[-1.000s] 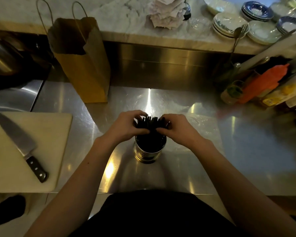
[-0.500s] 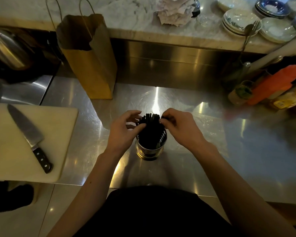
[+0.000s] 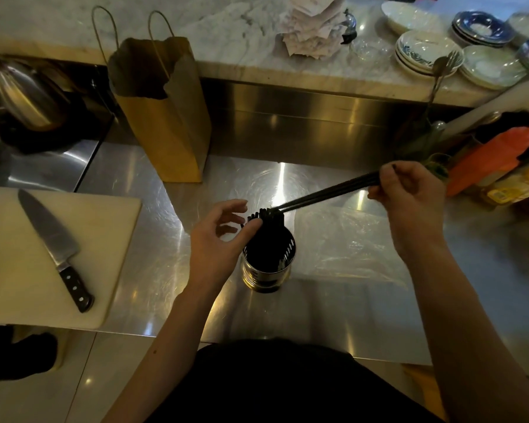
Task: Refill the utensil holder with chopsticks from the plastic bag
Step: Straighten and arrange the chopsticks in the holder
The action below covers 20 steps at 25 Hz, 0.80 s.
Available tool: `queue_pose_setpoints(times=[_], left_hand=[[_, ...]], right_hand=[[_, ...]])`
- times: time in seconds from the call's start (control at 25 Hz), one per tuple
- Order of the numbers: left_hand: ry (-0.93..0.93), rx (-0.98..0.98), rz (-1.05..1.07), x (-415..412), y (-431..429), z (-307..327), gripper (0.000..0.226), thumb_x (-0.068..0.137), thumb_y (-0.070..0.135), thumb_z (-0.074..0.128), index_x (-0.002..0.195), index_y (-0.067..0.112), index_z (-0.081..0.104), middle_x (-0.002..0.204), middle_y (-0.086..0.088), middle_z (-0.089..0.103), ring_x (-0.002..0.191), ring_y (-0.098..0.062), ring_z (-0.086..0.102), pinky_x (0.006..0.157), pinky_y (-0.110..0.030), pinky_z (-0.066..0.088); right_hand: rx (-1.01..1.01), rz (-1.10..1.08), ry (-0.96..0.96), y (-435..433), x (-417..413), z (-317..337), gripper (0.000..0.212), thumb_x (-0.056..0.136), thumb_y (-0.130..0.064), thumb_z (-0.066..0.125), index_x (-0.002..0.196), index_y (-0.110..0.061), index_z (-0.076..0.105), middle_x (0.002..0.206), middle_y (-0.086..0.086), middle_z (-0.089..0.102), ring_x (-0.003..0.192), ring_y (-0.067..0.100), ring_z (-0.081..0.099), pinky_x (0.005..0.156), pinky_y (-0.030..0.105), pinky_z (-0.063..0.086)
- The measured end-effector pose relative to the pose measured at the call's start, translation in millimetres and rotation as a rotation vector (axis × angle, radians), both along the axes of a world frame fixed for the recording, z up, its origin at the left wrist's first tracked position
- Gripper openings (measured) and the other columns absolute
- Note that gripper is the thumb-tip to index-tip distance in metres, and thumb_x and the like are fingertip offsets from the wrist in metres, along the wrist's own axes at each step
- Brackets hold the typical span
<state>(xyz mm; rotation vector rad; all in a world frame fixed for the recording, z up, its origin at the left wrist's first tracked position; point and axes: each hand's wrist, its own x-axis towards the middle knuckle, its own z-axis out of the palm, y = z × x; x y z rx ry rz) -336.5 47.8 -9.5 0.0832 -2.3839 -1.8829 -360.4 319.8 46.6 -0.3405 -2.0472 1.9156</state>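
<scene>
A round steel utensil holder (image 3: 268, 271) with slotted walls stands on the steel counter, packed with black chopsticks whose tops (image 3: 264, 215) stick up at its far rim. My left hand (image 3: 219, 239) rests against the left side of that bundle, thumb on the sticks, fingers spread. My right hand (image 3: 409, 198) is raised to the right and pinches a few black chopsticks (image 3: 327, 193); their far tips point down-left to the top of the bundle. A clear plastic bag (image 3: 345, 239) lies flat on the counter to the right of the holder.
A brown paper bag (image 3: 162, 117) stands behind the holder to the left. A large knife (image 3: 54, 244) lies on a white cutting board (image 3: 13, 270) at the left. Sauce bottles (image 3: 495, 160) crowd the right edge. Stacked plates (image 3: 425, 53) sit on the marble ledge behind.
My right hand has lifted away from the holder up and to the right, now gripping a few chopsticks. My left hand has stayed at the bundle, fingers opened wider.
</scene>
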Motion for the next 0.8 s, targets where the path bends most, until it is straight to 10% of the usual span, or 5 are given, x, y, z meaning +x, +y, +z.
queue_pose_setpoints(times=[0.16,0.44,0.8], left_hand=[[-0.182,0.499,-0.023,4.1,10.9,7.7,0.062,0.075,0.024,0.078,0.13,0.029,0.049,0.119,-0.003,0.069,0.107,-0.017,0.069,0.091,-0.031,0.056],[-0.368,0.999,0.057,0.7,41.6,22.9,0.041,0.09,0.02,0.062,0.127,0.005,0.052,0.113,-0.013,0.073,0.111,-0.025,0.068,0.097,-0.038,0.054],[-0.049,0.427,-0.062,6.2,10.0,16.4,0.02,0.099,0.021,0.051,0.109,0.014,0.067,0.11,-0.005,0.074,0.111,-0.02,0.068,0.094,-0.034,0.054]], right_hand=[[-0.487,-0.086,-0.075,-19.4,14.4,-24.0,0.009,0.096,-0.007,0.056,0.088,-0.007,0.061,0.078,0.001,0.063,0.067,0.008,0.063,0.073,0.023,0.054],[-0.412,0.082,-0.18,-70.8,45.2,-61.2,0.006,0.094,-0.003,0.057,0.093,-0.003,0.063,0.078,0.005,0.071,0.069,0.017,0.068,0.071,0.028,0.057],[0.412,0.348,-0.188,-55.3,17.0,-52.8,0.02,0.089,-0.024,0.068,0.109,-0.024,0.069,0.099,-0.011,0.071,0.091,0.001,0.067,0.081,0.016,0.053]])
